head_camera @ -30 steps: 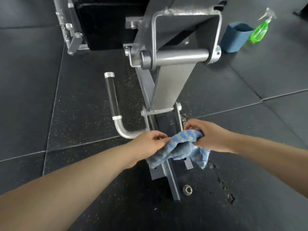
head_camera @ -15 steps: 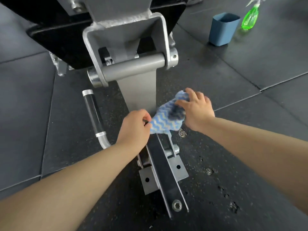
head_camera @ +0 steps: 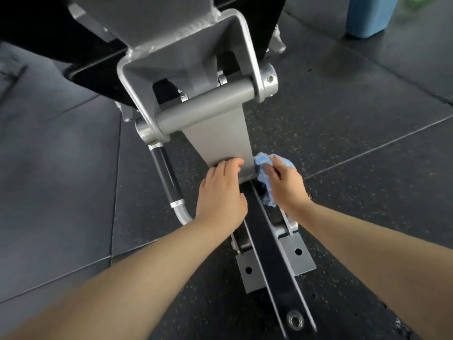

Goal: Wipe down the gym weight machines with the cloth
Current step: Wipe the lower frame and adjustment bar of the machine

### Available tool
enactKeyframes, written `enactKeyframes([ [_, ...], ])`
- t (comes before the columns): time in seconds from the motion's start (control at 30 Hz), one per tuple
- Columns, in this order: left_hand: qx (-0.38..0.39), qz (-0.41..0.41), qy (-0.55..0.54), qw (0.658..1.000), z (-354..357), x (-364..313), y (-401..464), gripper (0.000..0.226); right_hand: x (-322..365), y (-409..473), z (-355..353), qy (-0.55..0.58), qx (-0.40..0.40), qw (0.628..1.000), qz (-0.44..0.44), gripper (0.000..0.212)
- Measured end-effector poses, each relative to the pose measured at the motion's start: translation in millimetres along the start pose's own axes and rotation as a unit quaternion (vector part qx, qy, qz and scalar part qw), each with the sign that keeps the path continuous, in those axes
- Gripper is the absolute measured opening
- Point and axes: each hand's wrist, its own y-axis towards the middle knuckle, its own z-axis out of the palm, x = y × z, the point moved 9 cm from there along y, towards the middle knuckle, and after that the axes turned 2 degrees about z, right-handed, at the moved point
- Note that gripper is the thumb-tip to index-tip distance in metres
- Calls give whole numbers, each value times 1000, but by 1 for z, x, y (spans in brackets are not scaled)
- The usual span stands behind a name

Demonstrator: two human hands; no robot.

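A grey steel weight machine stands in front of me, its upright post [head_camera: 220, 138] rising from a dark base rail [head_camera: 272, 261] to a welded bracket with a cross tube [head_camera: 206, 106]. My right hand [head_camera: 286, 185] grips a bunched blue-and-white cloth [head_camera: 264, 177] against the right side of the post near its foot. My left hand [head_camera: 220, 195] has let go of the cloth and rests on the post's lower left edge, fingers curled over it.
A chrome handle with a black grip [head_camera: 166, 177] juts out left of the post. Grey foot plates [head_camera: 296, 253] flank the rail. A blue bin [head_camera: 367, 15] and a green spray bottle [head_camera: 416, 1] stand far right on the black rubber floor tiles.
My left hand released the cloth and moved onto the post's left edge. My right hand carried the cloth to the post's right side. My view came closer to the machine.
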Motion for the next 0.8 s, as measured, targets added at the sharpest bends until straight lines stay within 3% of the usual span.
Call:
enactKeyframes([
  [0.1, -19, -47, -77, 996, -1, 11, 0, 38, 16, 14, 15, 36, 104, 994, 6, 39],
  [0.2, -58, -248, -235, 938, 1, 45, -11, 17, 18, 30, 23, -18, 194, 980, 42, 34],
  [0.3, -70, -420, -371, 826, 16, 61, -28, 52, 26, 28, 22, -138, 233, 962, -31, 35],
  [0.37, -77, -454, -448, 766, 23, 58, -29, 75, 32, 24, 19, -190, 204, 954, -107, 37],
  [0.4, -84, -444, -472, 757, 25, 56, -24, 79, 32, 23, 19, -195, 189, 955, -119, 37],
  [0.57, -122, -383, -465, 789, 21, 44, -9, 52, 11, 17, 21, -225, 115, 965, -72, 48],
  [0.63, -126, -383, -458, 792, 21, 45, -8, 53, 8, 13, 20, -215, 90, 970, -67, 53],
  [0.73, -136, -368, -431, 813, 20, 48, -7, 58, 6, 3, 14, -198, 55, 974, -93, 35],
  [0.8, -146, -355, -421, 822, 22, 45, -6, 61, -10, -4, 11, -212, 69, 973, -65, 36],
])
